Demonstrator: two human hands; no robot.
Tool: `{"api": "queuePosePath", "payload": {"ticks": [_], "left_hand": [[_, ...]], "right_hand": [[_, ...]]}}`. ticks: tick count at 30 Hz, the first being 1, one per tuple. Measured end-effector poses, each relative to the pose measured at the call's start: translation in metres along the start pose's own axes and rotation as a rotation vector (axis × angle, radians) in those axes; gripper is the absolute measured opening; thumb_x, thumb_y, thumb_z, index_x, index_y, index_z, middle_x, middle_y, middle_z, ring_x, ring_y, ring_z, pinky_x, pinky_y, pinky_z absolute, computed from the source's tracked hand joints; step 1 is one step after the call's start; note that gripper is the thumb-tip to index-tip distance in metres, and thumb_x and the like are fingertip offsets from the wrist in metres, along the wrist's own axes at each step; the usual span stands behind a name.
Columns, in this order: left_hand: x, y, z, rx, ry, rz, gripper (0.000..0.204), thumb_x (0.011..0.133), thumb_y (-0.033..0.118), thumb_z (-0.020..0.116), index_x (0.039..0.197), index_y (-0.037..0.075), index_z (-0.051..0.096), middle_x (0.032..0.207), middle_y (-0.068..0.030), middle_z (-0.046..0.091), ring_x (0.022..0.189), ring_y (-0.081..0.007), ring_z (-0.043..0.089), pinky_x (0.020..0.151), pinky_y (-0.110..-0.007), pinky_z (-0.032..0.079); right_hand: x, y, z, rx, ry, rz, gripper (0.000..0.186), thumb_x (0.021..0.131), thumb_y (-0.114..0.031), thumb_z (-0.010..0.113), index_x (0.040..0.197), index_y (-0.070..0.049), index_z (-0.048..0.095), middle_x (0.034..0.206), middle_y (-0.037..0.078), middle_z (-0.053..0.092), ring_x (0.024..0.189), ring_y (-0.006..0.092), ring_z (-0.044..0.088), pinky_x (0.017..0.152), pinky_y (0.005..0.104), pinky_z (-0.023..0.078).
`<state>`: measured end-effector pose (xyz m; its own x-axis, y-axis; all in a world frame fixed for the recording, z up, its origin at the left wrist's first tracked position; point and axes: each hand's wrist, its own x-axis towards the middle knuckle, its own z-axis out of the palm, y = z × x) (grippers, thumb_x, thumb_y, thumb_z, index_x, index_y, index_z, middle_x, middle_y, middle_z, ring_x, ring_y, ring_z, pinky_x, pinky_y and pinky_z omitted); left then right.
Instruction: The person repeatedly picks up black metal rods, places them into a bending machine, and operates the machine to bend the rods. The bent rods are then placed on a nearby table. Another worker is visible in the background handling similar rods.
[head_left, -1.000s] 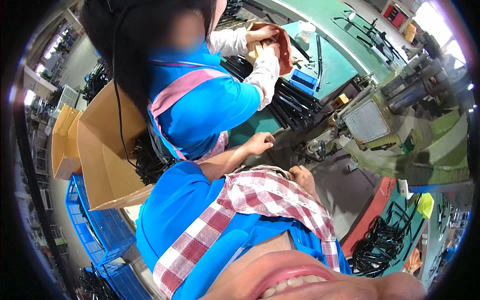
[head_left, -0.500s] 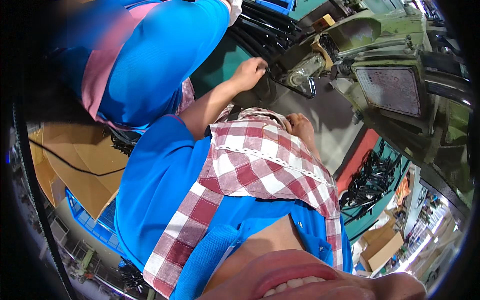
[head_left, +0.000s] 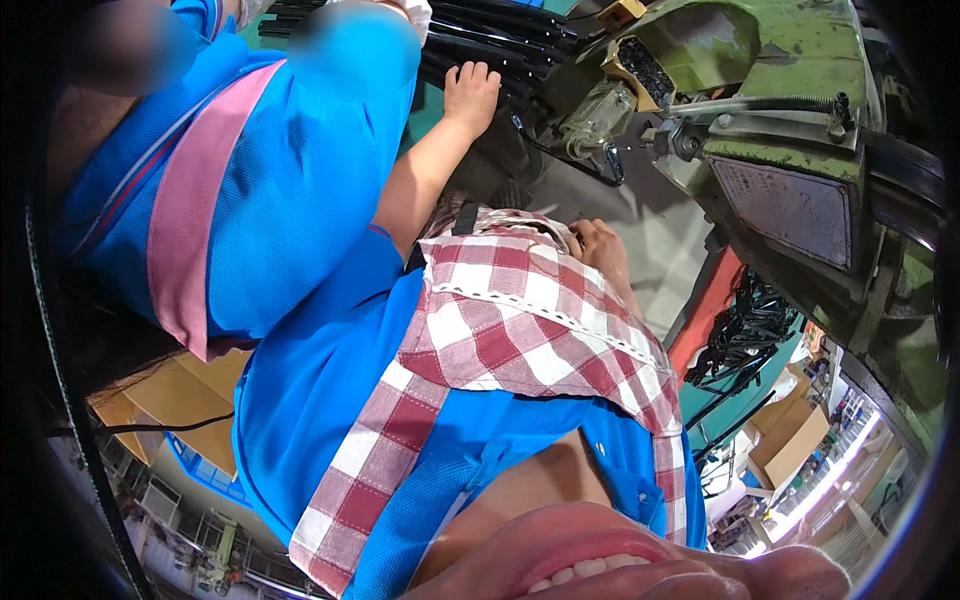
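Beyond the checked apron (head_left: 520,330), toward the far side, the wearer's left hand (head_left: 472,100) was stretched out beside a bundle of black rods (head_left: 505,40), its back turned up and its fingers slightly bent and a little apart. Nothing showed in it, but the palm was hidden, so it was impossible to tell whether it gripped anything or whether the fingertips touched the rods. The right hand (head_left: 600,250) was nearer, curled close against the apron's far edge; whether it pinched the cloth or only rested there could not be told. The rods lay at the far side, mostly side by side, left of the green machine (head_left: 810,60), and a co-worker in a blue shirt (head_left: 300,200) stood on the left, close to the outstretched arm. To the right of that hand were a clear plastic container (head_left: 603,112) and, just beyond it, a small box of dark bits (head_left: 647,75). As far as could be judged, the step in hand was a reach rather than a settled hold. From that pose, taking up a rod would have called for the left fingers to close round just one, clear of its neighbours, and for the right hand to come forward and steady its length.
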<state>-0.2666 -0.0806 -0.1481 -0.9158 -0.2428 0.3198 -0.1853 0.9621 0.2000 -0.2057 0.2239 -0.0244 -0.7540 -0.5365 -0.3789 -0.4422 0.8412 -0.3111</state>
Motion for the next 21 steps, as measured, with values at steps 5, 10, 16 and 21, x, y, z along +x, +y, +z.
{"api": "queuePosePath", "payload": {"ticks": [5,10,16,21], "left_hand": [[-0.002,0.002,-0.007,0.039,-0.032,0.051,0.020,0.077,0.009,0.058,0.096,0.016,0.059,0.100,-0.0042,0.056,0.106,-0.0244,0.052,0.098,-0.046,0.036],[-0.007,0.022,-0.016,-0.099,0.065,0.129,0.020,0.079,0.010,0.057,0.097,0.017,0.059,0.095,0.0000,0.059,0.104,-0.0214,0.054,0.101,-0.047,0.031],[-0.030,0.081,-0.084,-0.376,0.030,0.450,0.031,0.081,0.008,0.059,0.109,0.019,0.065,0.100,-0.0011,0.060,0.104,-0.0191,0.056,0.105,-0.043,0.031],[-0.071,0.110,-0.076,-0.607,-0.058,0.586,0.038,0.071,0.006,0.063,0.109,0.010,0.063,0.097,-0.0068,0.059,0.100,-0.0262,0.056,0.097,-0.044,0.039]], "right_hand": [[0.003,0.012,0.012,0.073,0.065,-0.138,0.024,0.085,-0.028,0.061,0.094,-0.006,0.067,0.091,0.016,0.063,0.092,0.0347,0.060,0.080,0.0438,0.048],[-0.002,0.023,0.021,0.113,0.111,-0.134,0.024,0.084,-0.028,0.062,0.094,-0.006,0.066,0.091,0.016,0.063,0.091,0.0352,0.060,0.080,0.0438,0.048],[0.007,0.018,0.016,0.590,0.267,0.062,0.023,0.090,-0.021,0.061,0.099,-0.001,0.067,0.088,0.017,0.065,0.084,0.0287,0.064,0.077,0.0357,0.050],[0.012,0.020,-0.002,1.448,0.107,0.222,0.025,0.097,-0.017,0.055,0.114,0.001,0.060,0.096,0.004,0.064,0.083,0.0125,0.059,0.074,0.0278,0.048]]}}
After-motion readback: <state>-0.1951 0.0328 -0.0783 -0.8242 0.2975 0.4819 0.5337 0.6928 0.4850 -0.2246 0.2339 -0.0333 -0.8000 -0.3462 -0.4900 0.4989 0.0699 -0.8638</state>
